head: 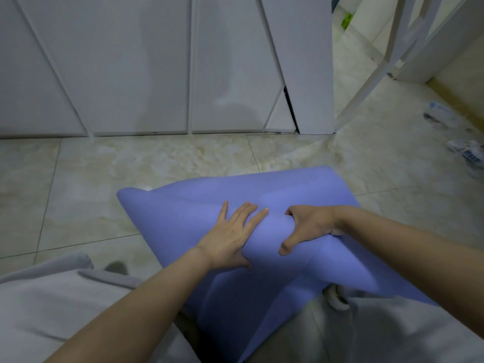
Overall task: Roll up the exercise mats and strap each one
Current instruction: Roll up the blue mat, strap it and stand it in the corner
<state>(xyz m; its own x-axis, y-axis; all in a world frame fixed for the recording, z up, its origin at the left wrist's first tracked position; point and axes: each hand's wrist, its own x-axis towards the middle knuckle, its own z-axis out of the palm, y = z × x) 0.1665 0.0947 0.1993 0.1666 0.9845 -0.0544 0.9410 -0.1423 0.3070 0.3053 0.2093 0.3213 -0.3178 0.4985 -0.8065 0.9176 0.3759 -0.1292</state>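
Observation:
A purple exercise mat (188,205) lies loosely rolled across the tiled floor in front of my knees, with a loose flap hanging down toward me. My left hand (230,234) presses flat on top of the roll, fingers straight and spread. My right hand (306,226) grips a bulge of the mat just to the right, thumb below and fingers curled over the top. No strap is visible.
White cabinet doors (131,74) run along the back, close behind the mat. A white chair frame (387,56) stands at the right rear. Scattered wrappers (468,153) lie on the floor (78,179) at the far right. My grey-clad knees fill the bottom.

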